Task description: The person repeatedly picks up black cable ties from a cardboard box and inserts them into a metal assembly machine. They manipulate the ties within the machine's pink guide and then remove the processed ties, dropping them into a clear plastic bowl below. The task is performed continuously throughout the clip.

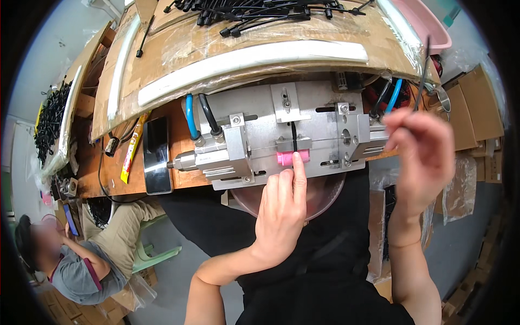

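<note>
Two bare hands: left hand [281, 208] forefinger presses the pink plastic block [287, 158] on the brushed-metal jig [271, 135]; right hand [425, 157] grip pinched on a thin black cable tie [422, 70].

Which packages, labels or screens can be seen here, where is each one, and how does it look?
Phone: flat on the wooden bench left of the metal fixture; a dark rectangle, screen off.
Sachet: just left of the phone; long, narrow, yellow and red.
Small screen: lower left, held by a seated person; lit blue.
Cardboard boxes: far right; brown, stacked.
</note>
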`<act>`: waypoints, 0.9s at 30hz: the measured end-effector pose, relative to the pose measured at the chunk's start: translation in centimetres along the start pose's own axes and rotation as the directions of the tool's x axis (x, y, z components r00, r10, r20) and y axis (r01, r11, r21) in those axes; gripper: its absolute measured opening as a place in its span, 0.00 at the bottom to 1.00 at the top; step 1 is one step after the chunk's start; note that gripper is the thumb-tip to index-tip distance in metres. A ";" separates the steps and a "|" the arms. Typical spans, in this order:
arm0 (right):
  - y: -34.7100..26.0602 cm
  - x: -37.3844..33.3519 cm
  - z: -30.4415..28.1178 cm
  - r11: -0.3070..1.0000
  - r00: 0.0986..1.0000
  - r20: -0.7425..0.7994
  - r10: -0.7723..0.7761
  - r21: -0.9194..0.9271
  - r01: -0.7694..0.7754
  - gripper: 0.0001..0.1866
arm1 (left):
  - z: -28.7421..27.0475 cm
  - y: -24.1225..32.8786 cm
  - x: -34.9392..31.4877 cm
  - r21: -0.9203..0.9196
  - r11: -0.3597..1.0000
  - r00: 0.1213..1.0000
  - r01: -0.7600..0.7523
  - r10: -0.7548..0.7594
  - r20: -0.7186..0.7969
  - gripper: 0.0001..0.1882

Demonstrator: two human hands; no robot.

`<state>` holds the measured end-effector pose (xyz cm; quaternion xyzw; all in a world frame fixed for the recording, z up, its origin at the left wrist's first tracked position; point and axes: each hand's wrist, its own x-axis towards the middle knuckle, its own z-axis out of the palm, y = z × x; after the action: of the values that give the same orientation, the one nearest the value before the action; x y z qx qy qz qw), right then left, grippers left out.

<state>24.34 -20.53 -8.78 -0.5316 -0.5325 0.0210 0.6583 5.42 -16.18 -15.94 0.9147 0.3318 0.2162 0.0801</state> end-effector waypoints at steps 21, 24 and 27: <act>1.1 -6.0 3.6 0.958 0.808 0.584 0.079 -0.268 0.100 0.32 | -9.3 -12.1 20.4 -0.194 0.940 0.938 -0.281 0.312 0.152 0.06; 1.2 0.9 0.6 0.851 0.864 0.481 -0.146 -0.384 0.358 0.19 | -10.8 -12.1 19.6 -0.305 0.933 0.926 -0.191 0.275 0.260 0.08; 4.2 10.5 -1.2 0.605 0.950 0.224 -0.220 -0.732 0.313 0.11 | -11.1 -12.3 18.9 -0.374 0.836 0.881 -0.401 0.464 0.093 0.12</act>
<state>31.99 -13.29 -4.53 -0.6705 -0.6006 -0.2726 0.3397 6.39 5.40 -3.15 0.9534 0.0641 0.2000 0.2168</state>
